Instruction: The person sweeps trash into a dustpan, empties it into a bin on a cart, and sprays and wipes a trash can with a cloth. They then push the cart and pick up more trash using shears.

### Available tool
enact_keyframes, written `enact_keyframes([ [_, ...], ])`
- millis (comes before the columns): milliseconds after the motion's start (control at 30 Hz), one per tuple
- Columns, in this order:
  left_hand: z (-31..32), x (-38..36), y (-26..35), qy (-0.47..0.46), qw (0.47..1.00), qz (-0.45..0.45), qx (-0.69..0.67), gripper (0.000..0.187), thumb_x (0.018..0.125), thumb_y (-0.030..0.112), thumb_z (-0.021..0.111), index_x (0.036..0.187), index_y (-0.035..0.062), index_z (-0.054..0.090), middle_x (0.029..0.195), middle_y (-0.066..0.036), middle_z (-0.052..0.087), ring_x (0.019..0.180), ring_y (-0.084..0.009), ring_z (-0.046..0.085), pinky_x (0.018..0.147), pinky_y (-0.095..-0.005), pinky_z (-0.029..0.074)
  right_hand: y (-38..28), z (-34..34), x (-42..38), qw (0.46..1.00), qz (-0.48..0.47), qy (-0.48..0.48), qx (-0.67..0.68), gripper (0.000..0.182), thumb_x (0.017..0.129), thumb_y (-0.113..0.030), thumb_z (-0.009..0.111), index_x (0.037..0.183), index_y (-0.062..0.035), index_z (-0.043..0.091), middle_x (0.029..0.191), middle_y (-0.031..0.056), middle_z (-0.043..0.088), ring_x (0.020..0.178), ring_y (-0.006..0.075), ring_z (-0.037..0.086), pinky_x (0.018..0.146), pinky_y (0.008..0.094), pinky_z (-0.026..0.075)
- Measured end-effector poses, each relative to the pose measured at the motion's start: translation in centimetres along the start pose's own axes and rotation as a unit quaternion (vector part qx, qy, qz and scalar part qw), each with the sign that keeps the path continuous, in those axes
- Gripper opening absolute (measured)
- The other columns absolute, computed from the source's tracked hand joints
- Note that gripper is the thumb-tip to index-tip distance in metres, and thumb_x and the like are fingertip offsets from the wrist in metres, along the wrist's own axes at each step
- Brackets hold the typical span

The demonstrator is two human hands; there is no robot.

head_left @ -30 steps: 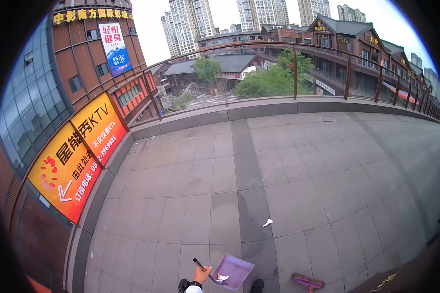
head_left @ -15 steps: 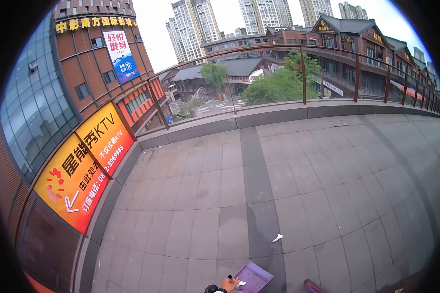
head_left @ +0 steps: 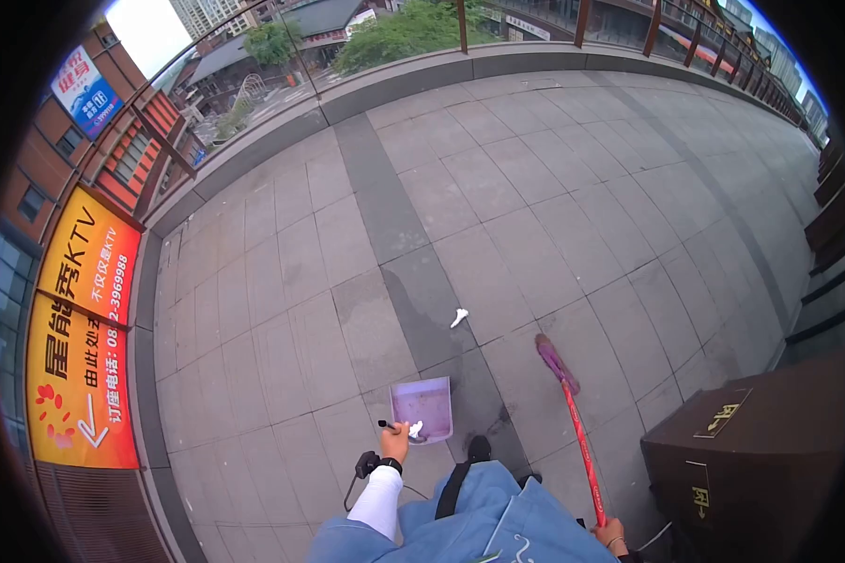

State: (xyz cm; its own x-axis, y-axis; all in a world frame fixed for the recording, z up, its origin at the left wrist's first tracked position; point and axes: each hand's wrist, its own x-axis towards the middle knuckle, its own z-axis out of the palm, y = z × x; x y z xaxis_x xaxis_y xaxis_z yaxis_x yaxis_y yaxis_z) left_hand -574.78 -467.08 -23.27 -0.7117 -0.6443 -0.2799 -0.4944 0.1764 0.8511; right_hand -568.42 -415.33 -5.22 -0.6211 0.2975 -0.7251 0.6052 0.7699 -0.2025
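My left hand [head_left: 396,441] is closed around the dark handle of a purple dustpan [head_left: 422,402], held low in front of me. A crumpled white scrap [head_left: 415,430], perhaps tissue, shows in or over the pan, close to my fingers. On my right, my right hand [head_left: 611,534] grips the upper end of a broom [head_left: 579,436] with a red stick. Its purple and brown head [head_left: 556,365] points forward over the paving. Between broom head and dustpan, a little farther forward, lies another white crumpled piece [head_left: 459,318] on the tiles.
A brown waste bin [head_left: 746,450] with yellow arrow signs stands close on my right. Grey paving [head_left: 263,338] runs to a low kerb with a railing [head_left: 464,26]. An orange and yellow banner [head_left: 84,347] lines the left side. My shoe [head_left: 479,448] shows below.
My view has tilted down and turned right. The broom stick, my right hand and the bin have come into sight. My left hand still holds the dustpan.
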Motion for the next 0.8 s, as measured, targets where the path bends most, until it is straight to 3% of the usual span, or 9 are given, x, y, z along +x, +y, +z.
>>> enact_keyframes([
  [67,1.1,1.0,0.8,0.004,1.0,0.007,-0.01,0.03,0.08,0.02,0.061,0.062,-0.0017,0.052,0.054,-0.011,0.053,0.051,-0.0174,0.049,0.052,-0.0359,0.038,-3.3,-0.5,1.4,0.999,-0.041,-0.01,0.003,0.015,0.07,-0.013,0.067,0.079,-0.0025,0.06,0.058,0.011,0.059,0.044,0.0196,0.058,0.044,0.0327,0.048],
  [133,2.0,2.4,1.3,-0.006,1.0,0.008,0.0,0.031,0.08,0.021,0.062,0.061,-0.0015,0.051,0.054,-0.011,0.052,0.052,-0.0186,0.049,0.054,-0.0356,0.039,-7.3,-0.6,3.7,0.999,-0.013,-0.044,0.008,0.02,0.072,-0.016,0.065,0.087,-0.0036,0.059,0.068,0.0152,0.063,0.057,0.0263,0.063,0.055,0.0371,0.051],
  [233,4.3,5.1,2.9,0.005,1.0,0.018,0.003,0.033,0.08,0.021,0.062,0.06,-0.0011,0.048,0.054,-0.01,0.052,0.052,-0.0196,0.05,0.054,-0.0352,0.04,-12.6,1.2,9.7,0.983,-0.134,0.006,-0.125,0.024,0.074,-0.019,0.062,0.091,-0.0035,0.059,0.083,0.0197,0.064,0.079,0.0347,0.063,0.071,0.0417,0.05],
  [433,8.8,9.7,4.1,0.009,0.993,-0.022,0.114,0.029,0.078,0.026,0.062,0.072,-0.0021,0.06,0.071,-0.022,0.06,0.074,-0.0405,0.058,0.065,-0.0443,0.044,-26.8,6.8,15.9,0.95,-0.171,0.01,-0.261,0.028,0.077,-0.018,0.058,0.099,-0.0011,0.055,0.09,0.0211,0.063,0.089,0.0381,0.06,0.079,0.0437,0.048],
  [567,11.1,11.1,0.3,0.036,0.991,-0.032,0.129,0.027,0.078,0.024,0.062,0.074,-0.0027,0.059,0.077,-0.024,0.06,0.079,-0.0425,0.057,0.068,-0.0452,0.044,-26.7,7.1,13.5,0.918,-0.216,-0.127,-0.307,0.022,0.077,-0.016,0.055,0.093,-0.0026,0.058,0.089,0.0206,0.063,0.087,0.0365,0.061,0.075,0.0446,0.048],
  [633,11.2,11.5,-1.1,0.066,0.992,-0.106,-0.014,0.023,0.079,0.02,0.061,0.075,-0.0026,0.059,0.077,-0.023,0.06,0.079,-0.0424,0.057,0.067,-0.0455,0.043,-23.9,4.7,11.8,0.912,-0.248,-0.205,-0.253,0.019,0.075,-0.017,0.057,0.09,-0.0047,0.06,0.08,0.0186,0.064,0.074,0.0351,0.063,0.067,0.0435,0.05],
  [667,10.4,11.0,0.3,0.078,0.993,-0.086,-0.004,0.021,0.08,0.018,0.06,0.073,-0.0024,0.058,0.074,-0.022,0.061,0.077,-0.0411,0.058,0.066,-0.0447,0.044,-24.1,2.5,9.9,0.933,-0.139,-0.26,-0.205,0.022,0.073,-0.019,0.061,0.09,-0.0062,0.06,0.078,0.0172,0.064,0.068,0.0344,0.062,0.065,0.0422,0.049],
  [733,9.4,10.7,0.2,0.095,0.991,-0.09,0.003,0.022,0.08,0.018,0.06,0.073,-0.0023,0.058,0.072,-0.02,0.061,0.073,-0.0386,0.059,0.064,-0.0429,0.044,-22.5,-0.2,7.9,0.94,-0.099,-0.277,-0.172,0.024,0.07,-0.02,0.064,0.09,-0.0061,0.06,0.078,0.0154,0.064,0.073,0.0319,0.062,0.067,0.0393,0.049],
  [800,7.5,10.6,-0.3,0.117,0.989,-0.092,0.018,0.023,0.08,0.019,0.061,0.072,-0.0022,0.058,0.069,-0.019,0.061,0.069,-0.0361,0.06,0.062,-0.0412,0.044,-21.2,-2.0,7.4,0.94,-0.155,-0.239,-0.19,0.023,0.07,-0.02,0.064,0.089,-0.0062,0.06,0.078,0.0148,0.064,0.075,0.0314,0.062,0.069,0.039,0.049],
])
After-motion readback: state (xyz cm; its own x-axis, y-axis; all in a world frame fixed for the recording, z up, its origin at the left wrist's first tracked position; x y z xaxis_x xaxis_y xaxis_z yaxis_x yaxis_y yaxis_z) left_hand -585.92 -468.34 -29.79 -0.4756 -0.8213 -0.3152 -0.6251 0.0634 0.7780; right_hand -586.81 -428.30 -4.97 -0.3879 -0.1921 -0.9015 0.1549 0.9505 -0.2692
